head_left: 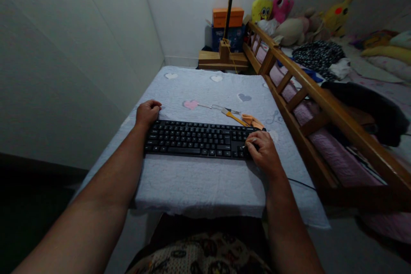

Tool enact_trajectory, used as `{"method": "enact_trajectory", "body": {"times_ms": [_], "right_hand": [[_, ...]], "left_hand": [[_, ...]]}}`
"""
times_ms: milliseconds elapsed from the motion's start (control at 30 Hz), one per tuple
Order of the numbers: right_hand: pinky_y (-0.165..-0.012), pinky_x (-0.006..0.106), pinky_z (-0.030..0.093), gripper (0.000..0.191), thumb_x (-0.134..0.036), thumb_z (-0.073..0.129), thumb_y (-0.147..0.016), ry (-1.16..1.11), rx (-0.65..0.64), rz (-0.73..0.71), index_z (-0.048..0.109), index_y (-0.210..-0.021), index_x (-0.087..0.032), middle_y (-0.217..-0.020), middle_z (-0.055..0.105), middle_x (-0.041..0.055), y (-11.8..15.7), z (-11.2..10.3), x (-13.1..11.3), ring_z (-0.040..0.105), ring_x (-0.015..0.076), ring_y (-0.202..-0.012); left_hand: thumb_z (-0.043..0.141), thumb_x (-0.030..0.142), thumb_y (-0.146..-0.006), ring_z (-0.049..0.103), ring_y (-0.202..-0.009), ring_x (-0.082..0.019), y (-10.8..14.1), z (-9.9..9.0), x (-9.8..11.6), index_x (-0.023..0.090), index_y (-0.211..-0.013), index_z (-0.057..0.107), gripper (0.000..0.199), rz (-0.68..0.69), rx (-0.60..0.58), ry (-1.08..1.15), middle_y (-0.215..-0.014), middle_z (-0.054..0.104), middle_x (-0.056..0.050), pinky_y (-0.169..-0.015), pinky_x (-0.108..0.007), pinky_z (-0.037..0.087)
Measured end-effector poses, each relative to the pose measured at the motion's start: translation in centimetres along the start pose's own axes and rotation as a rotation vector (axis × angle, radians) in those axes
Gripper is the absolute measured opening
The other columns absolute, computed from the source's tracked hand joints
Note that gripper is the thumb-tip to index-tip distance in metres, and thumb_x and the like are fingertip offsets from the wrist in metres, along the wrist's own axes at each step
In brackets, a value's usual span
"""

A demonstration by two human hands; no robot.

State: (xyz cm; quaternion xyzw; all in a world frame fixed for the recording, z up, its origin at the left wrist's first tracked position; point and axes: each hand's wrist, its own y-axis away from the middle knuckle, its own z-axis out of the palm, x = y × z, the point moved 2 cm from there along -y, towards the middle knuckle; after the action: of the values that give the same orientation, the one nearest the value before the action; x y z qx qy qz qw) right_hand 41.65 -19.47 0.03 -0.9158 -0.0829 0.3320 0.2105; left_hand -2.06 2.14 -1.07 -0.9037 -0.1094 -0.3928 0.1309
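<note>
Best work pale stick (254,140), pinched in right hand (261,149), lightly across keyboard (189,139), bracing with curled left hand (148,112), can't tell if empty.

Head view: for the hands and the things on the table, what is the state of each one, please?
Keyboard: flat, keys up.
Left hand: curled, at the keyboard's far left corner.
Right hand: pinching a pale stick at the keyboard's right end.
Yellow tool: lying flat.
Metal tool: lying flat.
Orange cloth: bunched.
Tablecloth: spread, slightly wrinkled.
Cable: trailing right.
</note>
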Motion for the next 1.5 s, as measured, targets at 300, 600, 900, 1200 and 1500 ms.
{"method": "enact_trajectory", "body": {"times_ms": [300, 600, 900, 1200, 1500], "right_hand": [[-0.103, 0.054, 0.050, 0.021, -0.022, 0.064, -0.103, 0.020, 0.012, -0.003, 0.077, -0.088, -0.029, -0.102, 0.078, 0.0073, -0.1, 0.2, 0.2, 0.065, 0.0314, -0.107], [-0.108, 0.056, 0.049, 0.021, -0.022, 0.065, -0.103, 0.015, -0.020, -0.013, 0.075, -0.086, -0.028, -0.102, 0.078, 0.0076, -0.4, 0.8, -0.1, 0.066, 0.0315, -0.108], [-0.106, 0.055, 0.050, 0.019, -0.023, 0.066, -0.103, 0.004, -0.035, -0.026, 0.076, -0.088, -0.028, -0.103, 0.078, 0.0079, -0.6, 1.1, -0.2, 0.066, 0.0315, -0.109], [-0.108, 0.056, 0.049, 0.019, -0.022, 0.066, -0.102, 0.005, -0.055, -0.038, 0.078, -0.088, -0.028, -0.104, 0.078, 0.0079, -0.4, 1.0, -0.6, 0.066, 0.0321, -0.113], [-0.108, 0.056, 0.049, 0.020, -0.020, 0.067, -0.101, -0.005, -0.091, -0.083, 0.077, -0.085, -0.027, -0.104, 0.079, 0.0074, -0.1, 0.6, -1.0, 0.067, 0.0310, -0.111]], "left_hand": [[0.069, 0.022, -0.071, 0.077, -0.102, -0.031, -0.1, 0.1, -0.1, 0.027, -0.080, 0.075, 0.011, -0.010, 0.001, 0.007, -0.089, 0.081, -0.004, -0.105, -0.039, 0.060], [0.068, 0.021, -0.072, 0.077, -0.101, -0.030, 0.0, 0.0, 0.2, 0.027, -0.077, 0.073, 0.010, -0.006, -0.002, 0.028, -0.089, 0.082, -0.004, -0.104, -0.038, 0.060], [0.066, 0.022, -0.073, 0.077, -0.100, -0.030, 0.1, 0.0, 0.4, 0.026, -0.079, 0.074, 0.010, -0.007, -0.005, 0.015, -0.087, 0.080, -0.005, -0.102, -0.038, 0.061], [0.068, 0.022, -0.072, 0.078, -0.102, -0.031, 0.2, 0.0, 0.4, 0.025, -0.081, 0.075, 0.012, -0.013, -0.009, 0.016, -0.091, 0.082, -0.006, -0.104, -0.039, 0.060], [0.068, 0.021, -0.071, 0.077, -0.099, -0.029, 0.2, 0.0, 0.4, 0.026, -0.079, 0.075, 0.011, -0.014, -0.010, 0.026, -0.087, 0.081, -0.004, -0.102, -0.037, 0.060]]}}
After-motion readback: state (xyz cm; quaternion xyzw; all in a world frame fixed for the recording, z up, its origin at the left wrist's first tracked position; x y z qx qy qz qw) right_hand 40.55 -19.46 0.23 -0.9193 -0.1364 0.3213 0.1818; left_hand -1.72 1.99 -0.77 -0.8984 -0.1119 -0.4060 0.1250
